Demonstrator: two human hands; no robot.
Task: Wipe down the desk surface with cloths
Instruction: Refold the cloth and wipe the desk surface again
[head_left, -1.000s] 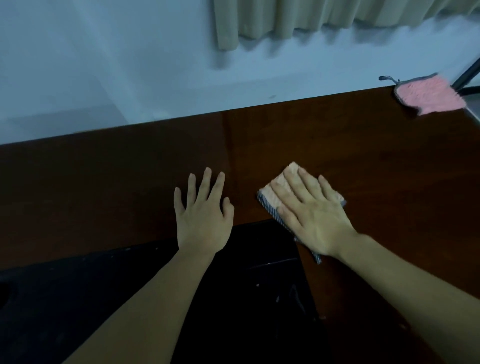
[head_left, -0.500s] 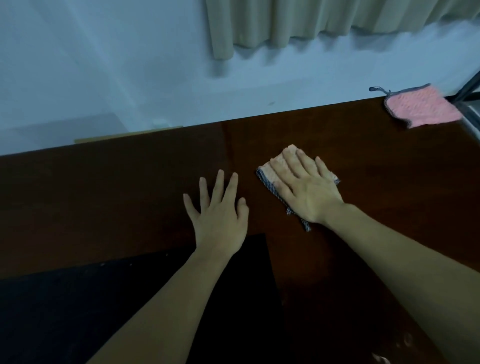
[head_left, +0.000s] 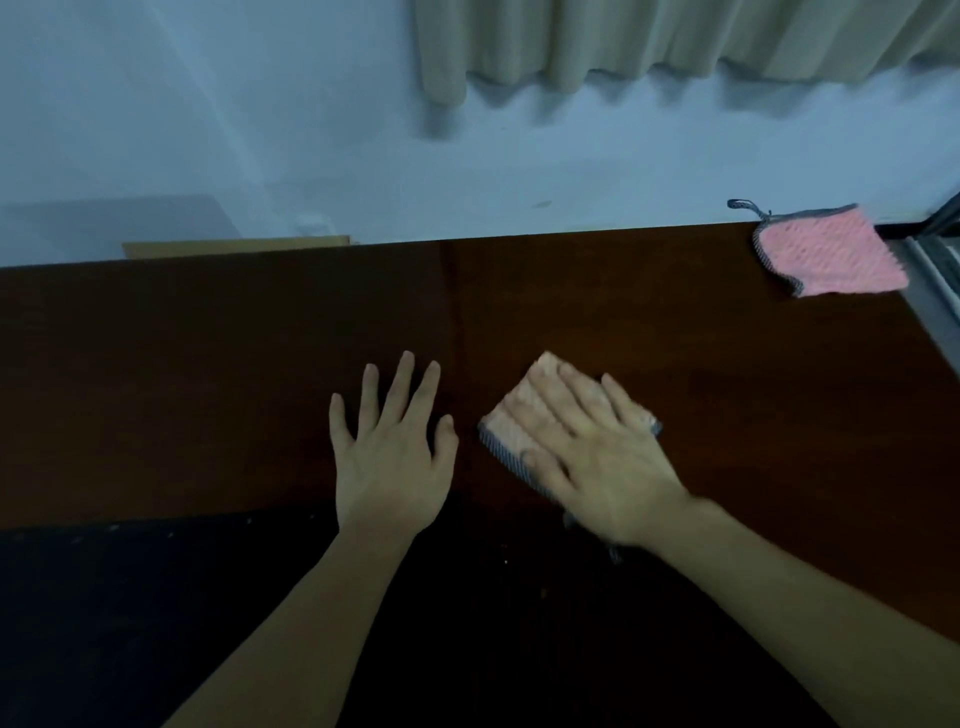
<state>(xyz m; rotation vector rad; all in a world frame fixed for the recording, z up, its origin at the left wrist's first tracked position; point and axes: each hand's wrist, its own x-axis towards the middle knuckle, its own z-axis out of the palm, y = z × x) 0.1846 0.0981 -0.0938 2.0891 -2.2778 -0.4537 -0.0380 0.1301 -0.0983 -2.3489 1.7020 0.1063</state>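
- The right hand (head_left: 597, 457) lies flat on a small pink cloth (head_left: 519, 421) with a gray edge. Its fingers are straight and a bit apart, and they press the cloth down on the desk (head_left: 208, 389).
- The cloth sits near the middle of the desk, a little toward 3 o'clock. Most of it is hidden under the hand. One corner sticks out past the fingertips toward 11 o'clock.
- The right hand looks a bit blurry.
- The left hand (head_left: 389, 457) rests flat on the bare wood, just beside the cloth on its 9 o'clock side. Its fingers are straight and spread wide. It holds nothing and does not touch the cloth.
- The desk is dark brown and shiny.
- A second pink cloth (head_left: 831, 254) lies at the far corner of the desk, toward 2 o'clock. It has a gray edge and a small gray loop. It is well apart from both hands.
- Behind the desk is a pale wall (head_left: 260, 130). A beige curtain (head_left: 623, 41) hangs at 12 o'clock.
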